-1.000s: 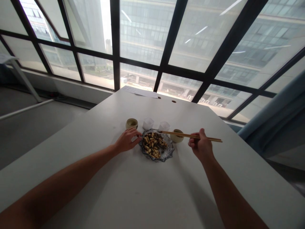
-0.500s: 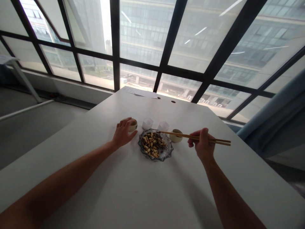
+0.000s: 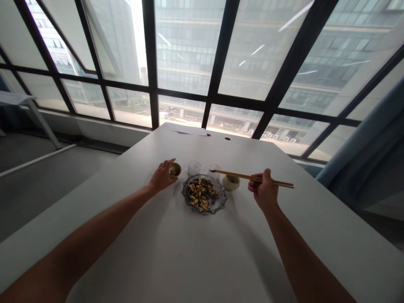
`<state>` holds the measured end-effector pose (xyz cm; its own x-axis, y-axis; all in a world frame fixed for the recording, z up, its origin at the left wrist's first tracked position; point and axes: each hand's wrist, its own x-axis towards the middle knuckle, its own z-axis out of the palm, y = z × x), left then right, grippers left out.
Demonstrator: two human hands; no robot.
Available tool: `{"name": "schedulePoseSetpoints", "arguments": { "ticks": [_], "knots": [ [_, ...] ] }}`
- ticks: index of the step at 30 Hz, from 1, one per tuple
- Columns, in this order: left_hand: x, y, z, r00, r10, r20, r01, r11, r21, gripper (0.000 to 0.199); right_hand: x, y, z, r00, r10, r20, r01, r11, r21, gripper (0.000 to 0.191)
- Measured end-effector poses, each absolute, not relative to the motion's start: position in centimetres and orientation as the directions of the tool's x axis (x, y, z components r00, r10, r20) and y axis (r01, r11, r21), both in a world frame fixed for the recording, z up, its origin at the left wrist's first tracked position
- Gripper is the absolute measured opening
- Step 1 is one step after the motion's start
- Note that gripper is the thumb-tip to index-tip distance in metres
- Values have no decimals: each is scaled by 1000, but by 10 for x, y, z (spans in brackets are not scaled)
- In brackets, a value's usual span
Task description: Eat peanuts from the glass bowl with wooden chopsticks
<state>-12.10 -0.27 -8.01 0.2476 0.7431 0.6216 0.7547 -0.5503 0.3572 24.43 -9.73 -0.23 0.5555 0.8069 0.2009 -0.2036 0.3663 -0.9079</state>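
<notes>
My left hand [image 3: 161, 176] has its fingers and thumb around a small round cup [image 3: 175, 170], tilted so its golden-brown inside shows. My right hand [image 3: 264, 189] grips a pair of wooden chopsticks [image 3: 241, 174] that point left. At their tips is a small dark piece [image 3: 212, 171], too small to name, above the far rim of a scalloped glass dish [image 3: 221, 203]. Peanuts in shells [image 3: 200, 194] and darker bits fill much of the dish. A second round pale cup [image 3: 231, 183] stands at the dish's right side, below the chopsticks.
Two small translucent white cups, a left one [image 3: 194, 168] and a right one [image 3: 214, 168], stand behind the dish. Paper sheets [image 3: 184, 129] lie at the far end of the white table [image 3: 176, 252], near the windows. A blue curtain [image 3: 362, 160] hangs at right.
The cup in my left hand has tipped so its mouth faces me more. The chopsticks have lifted from the dish's contents with the dark piece at their tips. The view has shifted slightly.
</notes>
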Motion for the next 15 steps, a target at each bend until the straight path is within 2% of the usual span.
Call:
{"name": "schedulePoseSetpoints", "arguments": {
  "ticks": [4,8,11,14,15],
  "knots": [
    [-129,-1,-82,153,802,577,763,-467,448,84,244,-96,-2,561,804,197,-213,370,-904,56],
    [-129,14,-70,64,922,381,790,-280,545,84,245,-95,-3,556,797,236,-182,394,-901,57],
    [-111,24,-52,91,936,340,846,-252,470,86,246,-94,-6,556,794,245,-171,398,-901,59],
    [-78,28,-35,199,883,425,865,-362,347,81,246,-94,-7,564,784,258,-153,407,-901,60],
    [-66,29,-31,240,879,413,858,-391,333,81,246,-94,-7,568,778,267,-140,412,-900,60]
  ]
}}
